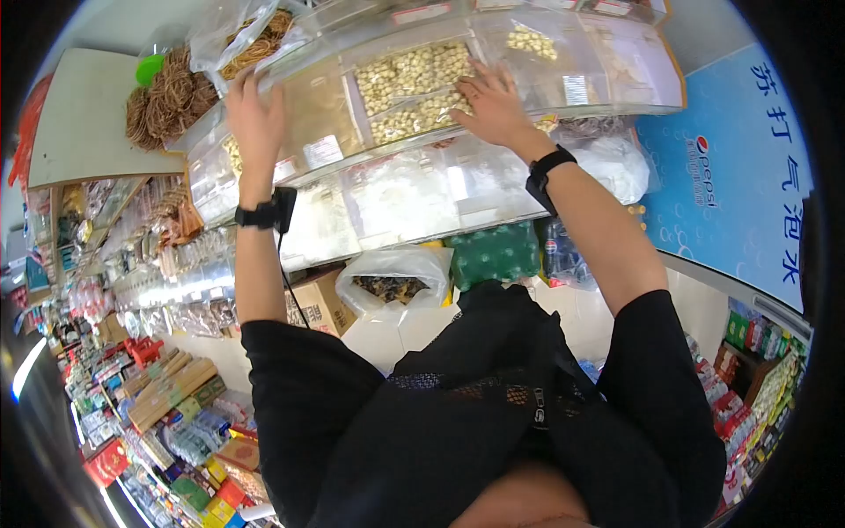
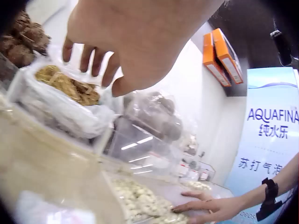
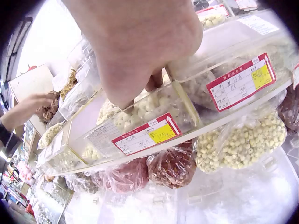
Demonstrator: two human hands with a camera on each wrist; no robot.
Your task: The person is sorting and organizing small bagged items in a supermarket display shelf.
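Note:
Pale, roundish dried pieces (image 1: 412, 74) fill a clear bin in the head view. The right hand (image 1: 495, 104) lies over the right part of that bin, fingers spread and touching the pieces or their cover; which one cannot be told. In the left wrist view the same hand (image 2: 208, 208) reaches over the pale pieces (image 2: 135, 198). The left hand (image 1: 255, 123) hovers near the bins' left end, beside a bag of yellow-brown strands (image 1: 255, 44). Its fingers hang loose above that bag (image 2: 70, 88) and hold nothing visible.
Brown bundles (image 1: 172, 101) lie left of the bins. Below the bins are a white bag of dark pieces (image 1: 392, 280), a cardboard box (image 1: 324, 304) and green bottles (image 1: 495, 253). A blue panel (image 1: 731, 167) stands at the right. Packed shelves (image 1: 176, 414) line the left.

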